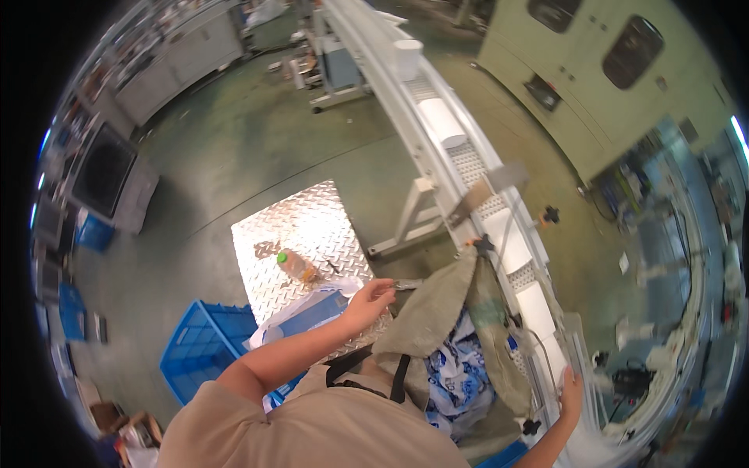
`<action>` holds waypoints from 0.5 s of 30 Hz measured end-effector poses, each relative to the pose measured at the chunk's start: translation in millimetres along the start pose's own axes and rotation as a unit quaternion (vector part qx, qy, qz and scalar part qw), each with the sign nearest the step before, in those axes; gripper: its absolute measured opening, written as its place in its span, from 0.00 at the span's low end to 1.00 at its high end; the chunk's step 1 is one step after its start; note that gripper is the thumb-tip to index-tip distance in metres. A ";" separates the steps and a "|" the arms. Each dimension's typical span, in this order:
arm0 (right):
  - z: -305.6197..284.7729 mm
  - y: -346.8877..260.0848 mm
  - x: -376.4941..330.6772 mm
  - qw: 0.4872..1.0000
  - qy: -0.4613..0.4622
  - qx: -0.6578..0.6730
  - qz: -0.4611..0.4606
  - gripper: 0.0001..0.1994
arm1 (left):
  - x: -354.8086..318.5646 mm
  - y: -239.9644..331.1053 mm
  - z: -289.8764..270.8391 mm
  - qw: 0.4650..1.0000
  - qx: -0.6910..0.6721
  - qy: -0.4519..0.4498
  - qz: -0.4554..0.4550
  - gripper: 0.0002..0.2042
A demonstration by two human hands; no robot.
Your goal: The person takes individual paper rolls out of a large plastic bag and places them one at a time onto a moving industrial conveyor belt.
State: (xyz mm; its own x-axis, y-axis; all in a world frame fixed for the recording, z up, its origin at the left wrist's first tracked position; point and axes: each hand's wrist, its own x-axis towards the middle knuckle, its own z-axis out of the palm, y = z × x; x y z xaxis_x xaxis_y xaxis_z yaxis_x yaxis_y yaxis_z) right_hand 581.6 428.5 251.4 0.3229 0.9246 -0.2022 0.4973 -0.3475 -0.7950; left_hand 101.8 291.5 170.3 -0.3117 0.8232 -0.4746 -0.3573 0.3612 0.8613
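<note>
My left hand (373, 302) is closed, with its fingertips on a thin flap at the upper edge of a grey-green woven sack (431, 308). The sack gapes in front of my body, and crumpled blue-and-white plastic bags (462, 370) fill it. My right hand (572, 395) rests at the outer rail near the low end of a conveyor (468, 164), beside a white cylinder (551, 355). Its fingers look stretched and apart, partly hidden by the wrist. Further up the belt, more white cylinders lie in a row, and one white cylinder (406, 60) stands upright near the top.
A bottle with a green cap (292, 265) lies on a diamond-plate metal platform (304, 210) at my left. Close to it are a white plastic bag (312, 304) and a blue crate (204, 343). Black knobs (484, 246) stick out from the conveyor. A pale green machine cabinet (593, 78) stands beyond.
</note>
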 end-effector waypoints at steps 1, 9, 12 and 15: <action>10.2 -7.3 1.6 0.997 0.037 -0.040 -0.054 0.31 | 0.2 -26.7 -21.2 0.998 0.002 0.052 0.024 0.17; 209.9 -147.0 -119.1 0.895 -0.159 0.126 -0.396 0.16 | -110.1 -172.8 -169.7 0.864 0.220 0.451 0.037 0.15; 322.8 -146.9 -188.3 0.789 -0.457 0.041 -0.408 0.14 | -165.0 -216.7 -196.9 0.788 0.291 0.543 -0.026 0.16; 409.6 -106.3 -253.0 0.659 -0.647 -0.067 -0.378 0.08 | -196.8 -247.4 -215.0 0.739 0.306 0.591 -0.103 0.21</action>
State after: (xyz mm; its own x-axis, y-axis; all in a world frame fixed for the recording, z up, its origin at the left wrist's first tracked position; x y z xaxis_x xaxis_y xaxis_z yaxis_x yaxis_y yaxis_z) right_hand 117.2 295.5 152.8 -0.9715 0.1705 -0.1649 0.2169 0.3573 -0.9085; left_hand 62.2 -54.0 11.6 -0.9870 -0.1049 -0.1220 -0.1524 0.8537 0.4980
